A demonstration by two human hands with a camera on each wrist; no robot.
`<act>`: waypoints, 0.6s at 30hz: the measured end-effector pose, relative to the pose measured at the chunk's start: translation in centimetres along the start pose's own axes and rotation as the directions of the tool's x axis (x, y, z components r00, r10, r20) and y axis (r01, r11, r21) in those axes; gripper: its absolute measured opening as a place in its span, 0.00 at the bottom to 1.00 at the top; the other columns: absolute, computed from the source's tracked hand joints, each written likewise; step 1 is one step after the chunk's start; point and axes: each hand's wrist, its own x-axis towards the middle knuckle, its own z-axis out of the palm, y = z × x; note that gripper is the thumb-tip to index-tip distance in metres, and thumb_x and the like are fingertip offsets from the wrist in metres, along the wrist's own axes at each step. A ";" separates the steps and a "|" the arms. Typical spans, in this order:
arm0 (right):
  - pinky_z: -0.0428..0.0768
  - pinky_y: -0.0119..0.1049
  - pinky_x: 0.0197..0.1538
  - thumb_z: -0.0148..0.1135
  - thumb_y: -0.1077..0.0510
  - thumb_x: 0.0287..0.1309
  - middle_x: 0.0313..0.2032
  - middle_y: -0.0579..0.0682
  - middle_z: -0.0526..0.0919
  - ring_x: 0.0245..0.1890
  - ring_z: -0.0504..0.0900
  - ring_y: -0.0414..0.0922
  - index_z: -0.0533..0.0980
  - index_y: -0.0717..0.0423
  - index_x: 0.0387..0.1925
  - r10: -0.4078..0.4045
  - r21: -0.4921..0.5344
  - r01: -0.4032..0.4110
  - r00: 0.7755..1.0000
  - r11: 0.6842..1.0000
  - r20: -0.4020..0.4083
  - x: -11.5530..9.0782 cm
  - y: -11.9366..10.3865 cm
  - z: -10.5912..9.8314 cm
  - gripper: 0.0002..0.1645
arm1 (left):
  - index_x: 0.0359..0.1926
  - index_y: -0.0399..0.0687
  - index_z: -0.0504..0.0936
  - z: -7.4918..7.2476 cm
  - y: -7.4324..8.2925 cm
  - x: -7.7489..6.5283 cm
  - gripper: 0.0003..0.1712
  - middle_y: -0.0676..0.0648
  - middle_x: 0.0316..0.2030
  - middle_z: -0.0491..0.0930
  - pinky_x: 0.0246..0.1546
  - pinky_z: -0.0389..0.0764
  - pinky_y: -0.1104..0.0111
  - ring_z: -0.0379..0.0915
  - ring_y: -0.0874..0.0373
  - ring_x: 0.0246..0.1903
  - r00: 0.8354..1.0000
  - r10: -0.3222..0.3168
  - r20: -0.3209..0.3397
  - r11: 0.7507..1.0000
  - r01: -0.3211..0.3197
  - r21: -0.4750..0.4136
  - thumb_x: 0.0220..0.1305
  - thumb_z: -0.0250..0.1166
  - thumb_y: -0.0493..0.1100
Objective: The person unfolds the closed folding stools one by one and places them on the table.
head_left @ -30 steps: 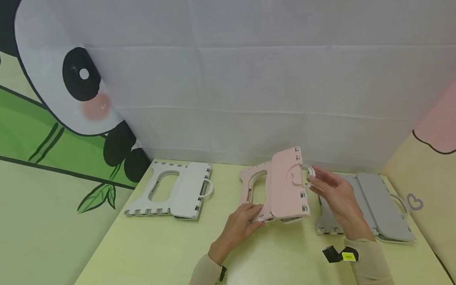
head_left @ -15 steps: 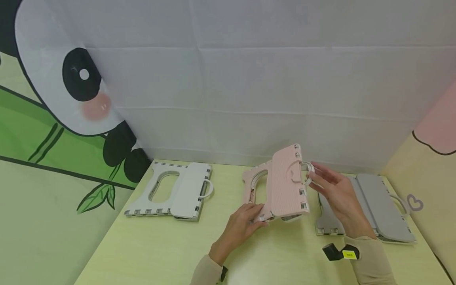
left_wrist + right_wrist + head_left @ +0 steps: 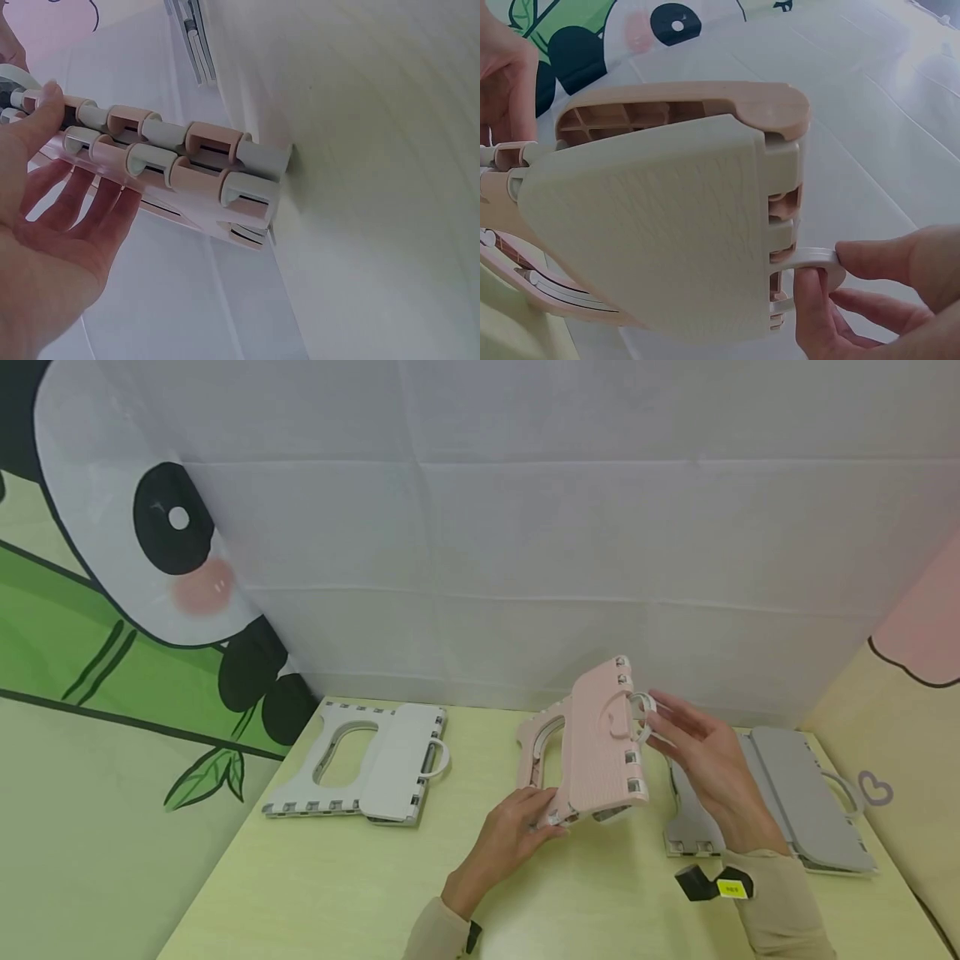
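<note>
Since the right hand [image 3: 705, 768] pinches the white handle [image 3: 817, 257], the pink folding stool [image 3: 596, 743] lies to its left

While the left hand [image 3: 510, 831] grasps the stool's near edge, thumb on the hinged rim and fingers on the opposite side, the right hand has the loop between thumb and fingers. Both grips are thus occupied — the left on the stool's own body, the right on its handle only.

That placing is probably what any move turns on. From the right grip the seat panel runs off to the left; from the left grip it spreads away from the person and to the right. The right hand is nearer the handle end, while the left is the nearer one to the leg frame [image 3: 528, 743] with its oval opening.

The stool is tilted over the desk [image 3: 360, 893], between a white folded stool [image 3: 397, 760] and a gray folded stool [image 3: 806, 793], which both lie flat. Its long axis seems to climb from the leg frame at the left to the handle at the right, so the handle points right, toward the gray one. In the left wrist view one corner comes down to the desk — whether it touches, I cannot tell. The right wrist view shows a pale panel [image 3: 652, 225] slightly parted from the pink one along its upper edge.
</note>
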 end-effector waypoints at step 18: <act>0.78 0.30 0.50 0.65 0.46 0.57 0.61 0.52 0.70 0.52 0.77 0.39 0.69 0.48 0.64 0.002 -0.083 -0.002 1.000 0.997 0.007 0.4 -1.7 0.9 0.34 | 0.59 0.42 0.75 0.2 0.0 -0.1 0.30 0.48 0.49 0.78 0.40 0.81 0.64 0.75 0.61 0.41 0.997 -0.066 0.027 0.979 0.070 -0.190 0.57 0.68 0.47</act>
